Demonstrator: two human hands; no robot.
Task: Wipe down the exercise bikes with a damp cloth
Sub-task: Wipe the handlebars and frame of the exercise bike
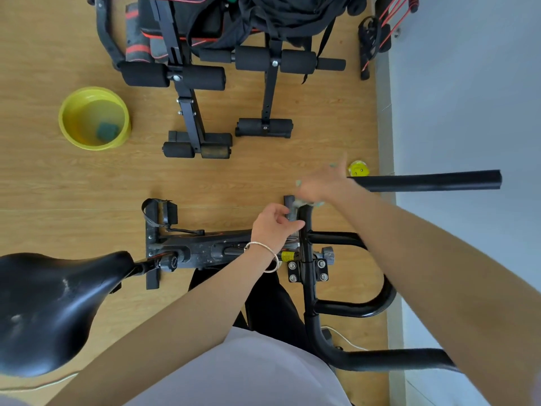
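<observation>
Exercise bike (pixel 205 250), black, on wood floor. Left hand (pixel 273 225): fingers curled round handlebar post (pixel 308 293). Right hand (pixel 320 186), blurred: bunched on pale green cloth (pixel 317 204) at the post's top. Yellow basin (pixel 63 124) well apart.

Home gym: exercise bike (pixel 222 250), benches (pixel 187 74).

A light wooden floor (pixel 58 177) lay under the right hand (pixel 319 186), two black padded workout benches (pixel 187 77) stood well beyond it, and a pale wall (pixel 468 98) with a grey skirting board (pixel 384 127) ran along its right side.
</observation>
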